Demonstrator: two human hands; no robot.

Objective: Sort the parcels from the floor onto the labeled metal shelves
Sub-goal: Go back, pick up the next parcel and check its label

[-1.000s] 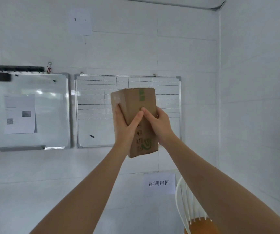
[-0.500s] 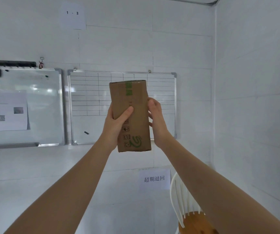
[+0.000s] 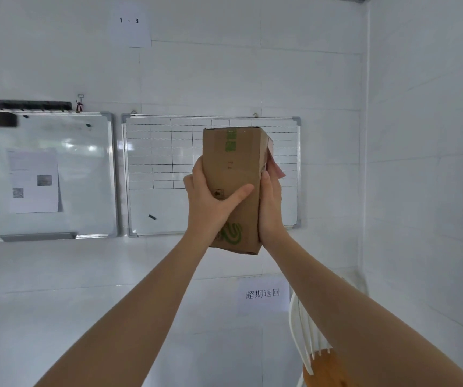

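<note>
I hold one brown cardboard parcel (image 3: 233, 160) upright at chest height in front of a white tiled wall. It has green tape on top, a green logo near its lower end and a pink label sticking out on its right side. My left hand (image 3: 210, 202) grips its left side with the thumb across the front face. My right hand (image 3: 270, 202) presses flat against its right side. No shelf or floor parcels are in view.
Two whiteboards hang on the wall: a plain whiteboard (image 3: 43, 177) at left and a gridded whiteboard (image 3: 163, 174) behind the parcel. A paper sign "1 - 3" (image 3: 129, 22) is high up, another paper sign (image 3: 262, 294) lower right. A white chair with wooden seat (image 3: 308, 347) stands bottom right.
The parcel has been turned so its right side with the pink label shows. My left thumb now lies lower across the front, and my right hand has shifted flat onto the right side.
</note>
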